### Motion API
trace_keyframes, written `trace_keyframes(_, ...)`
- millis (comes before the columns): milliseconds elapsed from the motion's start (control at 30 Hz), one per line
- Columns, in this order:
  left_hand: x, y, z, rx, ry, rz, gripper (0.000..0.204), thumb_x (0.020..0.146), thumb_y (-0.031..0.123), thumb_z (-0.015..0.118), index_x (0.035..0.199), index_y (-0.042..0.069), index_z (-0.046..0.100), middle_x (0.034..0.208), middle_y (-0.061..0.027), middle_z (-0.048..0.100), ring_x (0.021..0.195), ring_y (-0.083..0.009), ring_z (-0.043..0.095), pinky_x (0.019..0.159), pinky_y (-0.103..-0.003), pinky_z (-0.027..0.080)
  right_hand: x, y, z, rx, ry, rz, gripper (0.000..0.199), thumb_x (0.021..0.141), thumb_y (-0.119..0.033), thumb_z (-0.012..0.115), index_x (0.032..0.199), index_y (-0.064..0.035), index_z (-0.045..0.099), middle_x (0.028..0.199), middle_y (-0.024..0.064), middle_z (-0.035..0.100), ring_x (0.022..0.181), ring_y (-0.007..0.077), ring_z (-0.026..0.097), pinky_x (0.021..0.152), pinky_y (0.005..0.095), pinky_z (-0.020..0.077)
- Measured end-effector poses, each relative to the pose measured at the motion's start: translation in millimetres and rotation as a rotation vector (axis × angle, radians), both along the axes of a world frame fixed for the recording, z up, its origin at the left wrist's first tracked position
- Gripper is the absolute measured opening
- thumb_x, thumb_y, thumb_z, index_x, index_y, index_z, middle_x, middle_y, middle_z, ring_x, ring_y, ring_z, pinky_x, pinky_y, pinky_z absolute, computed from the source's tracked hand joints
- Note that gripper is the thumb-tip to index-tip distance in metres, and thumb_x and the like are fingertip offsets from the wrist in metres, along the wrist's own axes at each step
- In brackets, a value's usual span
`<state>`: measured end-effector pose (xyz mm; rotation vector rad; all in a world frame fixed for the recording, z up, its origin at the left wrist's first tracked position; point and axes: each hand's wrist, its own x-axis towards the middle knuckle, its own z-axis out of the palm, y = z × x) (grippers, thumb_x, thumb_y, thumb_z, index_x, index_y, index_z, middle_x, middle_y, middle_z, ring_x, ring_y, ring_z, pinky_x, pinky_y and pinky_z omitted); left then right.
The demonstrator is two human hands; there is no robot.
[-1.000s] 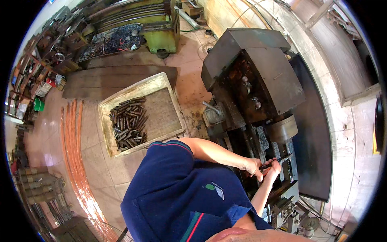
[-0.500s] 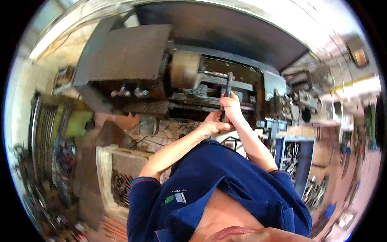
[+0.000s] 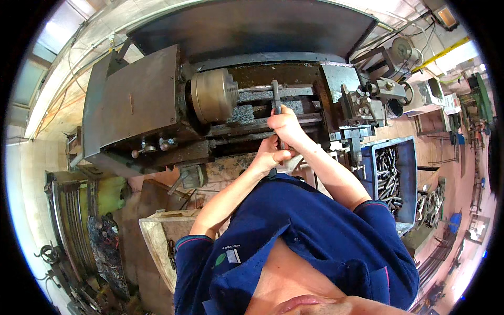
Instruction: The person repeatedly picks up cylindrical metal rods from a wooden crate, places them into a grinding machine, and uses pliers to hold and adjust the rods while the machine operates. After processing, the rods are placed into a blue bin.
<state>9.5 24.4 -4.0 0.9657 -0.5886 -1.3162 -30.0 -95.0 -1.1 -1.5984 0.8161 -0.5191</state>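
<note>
The dark metal bar [image 3: 275, 94] stands over the bed of the lathe [image 3: 157, 110], just right of the round chuck [image 3: 214, 96], and my right hand [image 3: 286, 127] is clenched around its lower end to keep it upright. My left hand [image 3: 270, 155] curls closed just below, steadying (whether it grips the bar itself, I cannot tell). A blue bin [image 3: 394, 178] of metal pieces sits to my right, a pale crate [image 3: 157, 236] to my left.
</note>
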Motion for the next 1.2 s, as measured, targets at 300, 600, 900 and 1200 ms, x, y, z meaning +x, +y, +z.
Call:
trace_keyframes(300, -3, 2, 4, -0.019, 0.069, 0.034, 0.039, 0.064, 0.02, 0.071, 0.093, 0.0, 0.055, 0.079, -0.0011, 0.057, 0.067, -0.0086, 0.055, 0.055, -0.02, 0.044, 0, 5, 18, 0.163, 0.022, -0.027, 0.015, 0.063, -0.01, 0.057, 0.072, -0.0013, 0.048, 0.063, 0.0037, 0.049, 0.058, 0.0129, 0.046, 0.05, 0.0297, 0.0381)
trace_keyframes(600, 1, 0, -1, 0.024, 0.016, 0.0, 0.051, 0.061, 0.021, 0.073, 0.1, -0.002, 0.051, 0.083, -0.0028, 0.058, 0.069, -0.009, 0.056, 0.048, -0.02, 0.044, 3, 5, 30, 0.182, 0.081, -0.011, 0.015, 0.063, -0.01, 0.058, 0.072, -0.0031, 0.048, 0.063, 0.0024, 0.05, 0.059, 0.0105, 0.047, 0.049, 0.028, 0.0384)
trace_keyframes(900, 12, 7, -2, 0.094, -0.025, -0.07, 0.064, 0.056, 0.034, 0.079, 0.101, -0.003, 0.052, 0.089, -0.0067, 0.06, 0.077, -0.0133, 0.059, 0.057, -0.021, 0.045, 10, 9, 22, 0.086, 0.092, 0.006, 0.016, 0.062, -0.012, 0.058, 0.07, -0.0026, 0.048, 0.062, 0.0033, 0.048, 0.06, 0.0134, 0.046, 0.053, 0.0295, 0.0383)
trace_keyframes(1200, 10, 10, 0, 0.099, 0.017, 0.042, 0.039, 0.059, 0.022, 0.073, 0.086, 0.001, 0.053, 0.076, -0.0024, 0.056, 0.062, -0.0091, 0.053, 0.044, -0.021, 0.041, 19, 14, 29, 0.113, 0.057, -0.011, 0.014, 0.062, -0.009, 0.059, 0.068, -0.0045, 0.047, 0.061, -0.0023, 0.043, 0.057, 0.0081, 0.039, 0.049, 0.0269, 0.0337)
